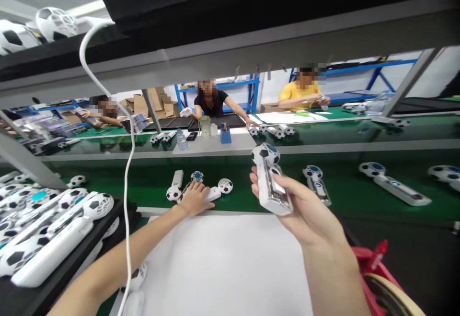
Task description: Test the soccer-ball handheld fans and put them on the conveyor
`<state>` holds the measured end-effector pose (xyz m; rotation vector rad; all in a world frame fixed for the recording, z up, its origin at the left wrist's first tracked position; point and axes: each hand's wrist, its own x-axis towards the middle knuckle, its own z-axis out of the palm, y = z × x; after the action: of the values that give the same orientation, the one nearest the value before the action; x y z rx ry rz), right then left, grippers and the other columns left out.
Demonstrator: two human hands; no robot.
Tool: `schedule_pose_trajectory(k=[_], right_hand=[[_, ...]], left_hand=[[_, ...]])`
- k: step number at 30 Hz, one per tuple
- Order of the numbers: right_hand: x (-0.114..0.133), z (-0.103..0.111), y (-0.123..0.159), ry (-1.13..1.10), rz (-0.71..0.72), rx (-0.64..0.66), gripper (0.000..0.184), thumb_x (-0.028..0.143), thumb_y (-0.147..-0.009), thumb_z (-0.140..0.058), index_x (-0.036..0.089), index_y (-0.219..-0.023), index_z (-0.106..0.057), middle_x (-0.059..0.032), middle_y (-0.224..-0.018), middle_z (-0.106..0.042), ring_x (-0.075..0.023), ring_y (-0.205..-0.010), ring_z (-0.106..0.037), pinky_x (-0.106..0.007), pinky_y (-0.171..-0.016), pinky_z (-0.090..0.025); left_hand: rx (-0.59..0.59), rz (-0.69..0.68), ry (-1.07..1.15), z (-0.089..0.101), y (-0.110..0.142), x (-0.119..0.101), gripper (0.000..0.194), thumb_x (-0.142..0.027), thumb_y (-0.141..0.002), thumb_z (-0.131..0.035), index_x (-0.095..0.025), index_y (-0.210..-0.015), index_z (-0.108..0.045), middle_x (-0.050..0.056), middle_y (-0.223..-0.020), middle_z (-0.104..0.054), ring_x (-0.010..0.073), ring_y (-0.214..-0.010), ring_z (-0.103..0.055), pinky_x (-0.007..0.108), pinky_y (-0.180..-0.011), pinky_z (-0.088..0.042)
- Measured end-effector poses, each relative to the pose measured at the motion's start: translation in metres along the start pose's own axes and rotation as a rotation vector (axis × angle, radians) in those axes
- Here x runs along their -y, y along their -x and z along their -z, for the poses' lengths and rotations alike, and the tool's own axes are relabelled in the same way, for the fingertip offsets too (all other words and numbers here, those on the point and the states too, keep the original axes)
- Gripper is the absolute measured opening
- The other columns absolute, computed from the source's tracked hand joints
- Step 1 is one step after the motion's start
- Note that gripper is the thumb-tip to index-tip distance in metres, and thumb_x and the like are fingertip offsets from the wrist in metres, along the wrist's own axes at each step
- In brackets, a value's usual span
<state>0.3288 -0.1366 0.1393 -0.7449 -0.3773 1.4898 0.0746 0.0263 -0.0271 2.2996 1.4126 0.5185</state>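
Observation:
My right hand is closed around a white handheld fan with a football-patterned head, held upright above the white mat. My left hand reaches forward to the green conveyor belt and rests on another white fan lying there, fingers curled over its handle. A few more fans lie close around that hand, one to its left and one fan head to its right.
A tray of several finished fans sits at my left. More fans lie along the belt to the right. A white cable hangs down at left. Red tape dispenser at bottom right. Three people work across the far table.

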Motion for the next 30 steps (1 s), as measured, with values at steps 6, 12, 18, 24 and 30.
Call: schedule_pose_trajectory(k=[6,12,18,24,30], right_hand=[[-0.001,-0.002,0.008,-0.038,0.023,0.119,0.025,0.010,-0.084,-0.054,0.010,-0.102,-0.071,-0.0148,-0.109,-0.072,-0.0216,-0.074,-0.070,-0.027,-0.051,-0.057],[0.003,0.005,0.013,0.008,0.085,0.291,0.034,0.009,-0.075,-0.058,0.018,-0.105,-0.072,-0.0094,-0.118,-0.070,-0.0205,-0.078,-0.069,-0.028,-0.056,-0.056],[0.004,0.005,0.008,-0.102,0.050,0.310,0.032,0.014,-0.067,-0.069,0.018,-0.098,-0.074,-0.0083,-0.119,-0.071,-0.0197,-0.084,-0.071,-0.022,-0.055,-0.057],[-0.004,-0.002,0.017,-0.066,0.061,0.422,0.034,0.020,-0.073,-0.068,0.023,-0.107,-0.072,-0.0064,-0.121,-0.069,-0.0171,-0.088,-0.070,-0.020,-0.058,-0.055],[-0.022,-0.016,0.026,0.249,0.145,0.461,0.058,0.024,-0.076,-0.065,0.023,-0.133,-0.054,-0.0067,-0.086,-0.069,-0.0170,-0.060,-0.063,-0.025,-0.053,-0.045]], left_hand=[[0.138,0.101,0.295,-0.008,-0.008,-0.025,0.038,-0.035,-0.094,-0.062,-0.016,-0.126,-0.058,0.011,-0.128,-0.059,0.0250,-0.111,-0.061,0.047,-0.093,-0.053],[0.270,0.209,0.880,0.019,0.003,-0.081,0.038,-0.042,-0.098,-0.049,-0.014,-0.124,-0.053,0.007,-0.097,-0.066,0.0140,-0.068,-0.063,0.030,-0.061,-0.055],[0.195,0.155,1.344,0.079,0.058,-0.134,0.044,-0.033,-0.092,-0.044,-0.013,-0.130,-0.048,0.017,-0.128,-0.062,0.0159,-0.079,-0.069,0.025,-0.061,-0.058],[0.317,-0.086,1.885,0.104,0.105,-0.142,0.039,-0.024,-0.087,-0.058,-0.013,-0.124,-0.058,0.016,-0.126,-0.066,0.0151,-0.080,-0.070,0.017,-0.048,-0.055],[0.166,-0.307,1.795,0.107,0.113,-0.152,0.033,-0.017,-0.089,-0.059,-0.018,-0.122,-0.059,0.014,-0.126,-0.063,0.0161,-0.084,-0.066,0.025,-0.057,-0.059]])
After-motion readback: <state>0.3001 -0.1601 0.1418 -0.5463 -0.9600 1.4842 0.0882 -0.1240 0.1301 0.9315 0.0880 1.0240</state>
